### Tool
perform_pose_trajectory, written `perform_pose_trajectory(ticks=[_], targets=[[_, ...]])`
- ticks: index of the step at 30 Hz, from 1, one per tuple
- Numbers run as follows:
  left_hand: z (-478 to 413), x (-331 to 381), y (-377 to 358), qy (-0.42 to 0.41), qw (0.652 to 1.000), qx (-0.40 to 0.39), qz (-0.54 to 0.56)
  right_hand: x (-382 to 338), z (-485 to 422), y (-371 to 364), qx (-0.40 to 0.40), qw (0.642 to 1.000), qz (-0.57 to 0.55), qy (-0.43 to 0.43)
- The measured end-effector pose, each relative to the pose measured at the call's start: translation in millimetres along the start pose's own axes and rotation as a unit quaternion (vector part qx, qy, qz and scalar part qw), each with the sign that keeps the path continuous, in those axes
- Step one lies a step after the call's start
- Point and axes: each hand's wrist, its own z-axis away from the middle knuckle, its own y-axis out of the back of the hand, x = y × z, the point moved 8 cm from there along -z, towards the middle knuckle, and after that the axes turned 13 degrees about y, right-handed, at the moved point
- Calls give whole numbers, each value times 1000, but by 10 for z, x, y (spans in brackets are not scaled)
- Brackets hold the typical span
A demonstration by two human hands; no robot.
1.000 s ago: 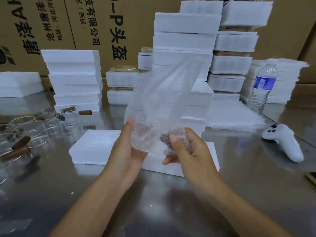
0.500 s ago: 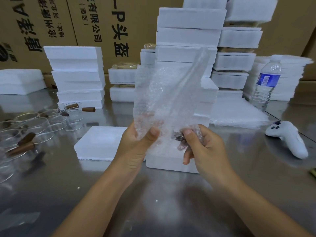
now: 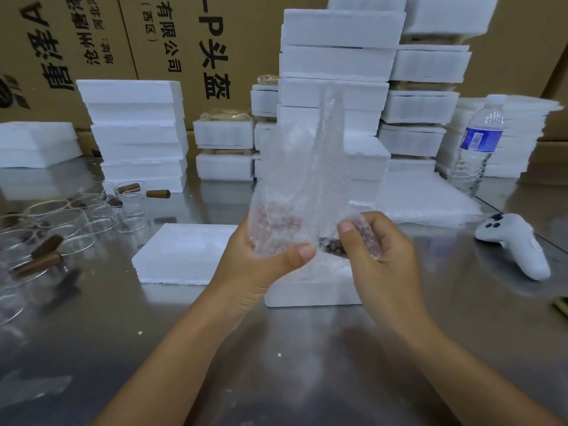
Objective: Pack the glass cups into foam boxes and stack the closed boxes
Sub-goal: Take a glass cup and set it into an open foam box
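glass cups (image 3: 58, 222) left | foam boxes (image 3: 184, 253) centre | bottle (image 3: 478, 142) right

Foam stacks (image 3: 335, 96) wall rear; glass cups (image 3: 61, 222) crowd left.

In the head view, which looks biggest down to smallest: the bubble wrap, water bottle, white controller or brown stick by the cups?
1. bubble wrap (nearest the camera, so helped).
2. water bottle and white controller look about alike; not ranked.
3. brown stick, smallest.
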Motion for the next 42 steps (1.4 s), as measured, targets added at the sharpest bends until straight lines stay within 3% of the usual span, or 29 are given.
perform_pose_trajectory(ticks=[7, 13, 16, 26, 28, 34, 38, 42], targets=[[50, 26, -109, -9, 998, -27, -49, -158, 9, 89, 37, 997, 7, 61], [98, 53, -218, -40, 995, -52, -81, -271, 29, -62, -32, 994, 12, 105], [115, 84, -189, -63, 993, -15, -98, -262, 39, -137, -89, 987, 37, 129], [192, 191, -228, -130, 979, 26, -157, -61, 41, -249, -175, 982, 27, 59], [169, 154, -221, -113, 982, 25, -151, -88, 31, -247, -167, 983, 37, 63], [129, 104, -139, -70, 987, 41, -141, -321, -59, 45, -26, 984, 45, 170], [111, 58, -134, -43, 990, 33, -133, -346, -40, 21, -52, 985, -9, 164], [118, 34, -165, -42, 990, 26, -130, -463, 39, -96, -101, 965, 42, 239]])
